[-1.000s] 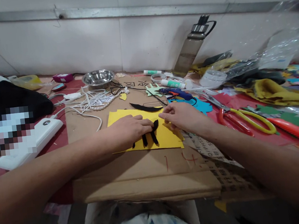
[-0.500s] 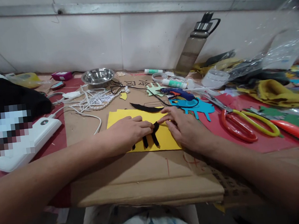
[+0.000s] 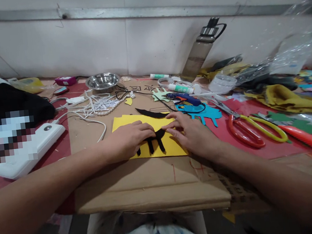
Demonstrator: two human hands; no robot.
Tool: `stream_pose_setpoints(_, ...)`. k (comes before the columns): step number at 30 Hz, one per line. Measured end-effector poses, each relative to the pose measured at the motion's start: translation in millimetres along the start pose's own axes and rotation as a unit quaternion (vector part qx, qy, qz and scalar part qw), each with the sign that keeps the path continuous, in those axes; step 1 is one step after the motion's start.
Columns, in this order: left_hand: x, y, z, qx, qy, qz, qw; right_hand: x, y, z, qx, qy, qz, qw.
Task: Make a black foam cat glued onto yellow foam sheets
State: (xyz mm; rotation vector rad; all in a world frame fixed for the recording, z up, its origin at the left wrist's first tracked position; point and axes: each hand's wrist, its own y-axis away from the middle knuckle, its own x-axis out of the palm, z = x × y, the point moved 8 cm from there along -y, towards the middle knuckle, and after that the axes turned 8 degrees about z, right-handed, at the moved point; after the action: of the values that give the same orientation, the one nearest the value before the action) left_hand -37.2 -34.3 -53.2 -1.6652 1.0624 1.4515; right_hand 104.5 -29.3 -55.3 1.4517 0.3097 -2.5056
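A black cut-out with several leg-like strips (image 3: 160,142) lies on a yellow sheet (image 3: 128,120). Over its left part, my left hand (image 3: 132,138) keeps it down with closed fingers, hiding that side. From the right, my right hand (image 3: 192,131) reaches to the cut-out's right end, thumb and index finger slightly apart at its tip; whether they touch it I cannot tell. Just behind the fingers, a curved black strip (image 3: 151,112) lies across the sheet's back edge.
Red-and-yellow-handled scissors (image 3: 246,129), a blue cut-out (image 3: 206,114) and a glue gun (image 3: 189,98) are at right. A bottle (image 3: 198,55) leans on the wall. A metal bowl (image 3: 102,81) stands behind; a white power bank (image 3: 30,150) lies left. Cardboard (image 3: 152,184) covers the table.
My left fingers have drawn back slightly to the left, uncovering more of the black cut-out. My right thumb has come closer to its right end.
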Motion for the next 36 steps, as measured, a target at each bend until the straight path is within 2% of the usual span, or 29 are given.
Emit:
stream_pose_setpoints(4, -1.2, 2, -3, 0.023, 0.002, -0.004, 1.000, 0, -9, -7, 0.059, -0.073, 0.003, 0.996)
stream_pose_setpoints(7, 0.1, 2, -4, 0.030, -0.004, 0.006, 1.000, 4, -15, -9, 0.063, -0.057, 0.006, 0.996)
stream_pose_setpoints(10, -2.8, 4, 2, 0.013, 0.048, -0.009, 0.999, 6, -17, -14, 0.045, -0.066, 0.009, 0.997)
stream_pose_setpoints(12, -12.1, 7, 12, -0.010, 0.116, -0.061, 0.991, 1, -17, -16, 0.016, -0.099, -0.012, 0.995)
stream_pose_setpoints(15, -31.5, 15, 37, -0.070, 0.213, -0.168, 0.960, -18, -16, -9, -0.029, -0.132, -0.089, 0.987)
stream_pose_setpoints(17, -39.9, 22, 55, -0.123, 0.266, -0.216, 0.932, -27, -18, 4, -0.061, -0.119, -0.127, 0.983)
stream_pose_setpoints(19, -44.2, 28, 71, -0.175, 0.310, -0.253, 0.899, -29, -22, 23, -0.101, -0.095, -0.135, 0.981)
stream_pose_setpoints(22, -42.9, 36, 89, -0.228, 0.365, -0.305, 0.850, -14, -35, 48, -0.160, -0.055, -0.100, 0.981)
stream_pose_setpoints(25, -32.1, 40, 99, -0.247, 0.395, -0.334, 0.819, 14, -51, 57, -0.185, 0.017, -0.052, 0.981)
stream_pose_setpoints(27, -20.8, 39, 103, -0.259, 0.397, -0.333, 0.815, 35, -61, 50, -0.150, 0.067, -0.019, 0.986)
stream_pose_setpoints(30, -6.1, 34, 106, -0.267, 0.384, -0.316, 0.826, 57, -68, 37, -0.098, 0.117, 0.028, 0.988)
stream_pose_setpoints(33, -0.4, 34, 108, -0.276, 0.385, -0.316, 0.822, 57, -69, 34, -0.090, 0.125, 0.047, 0.987)
stream_pose_setpoints(36, 0.8, 37, 109, -0.285, 0.427, -0.330, 0.792, 41, -71, 37, -0.089, 0.096, 0.049, 0.990)
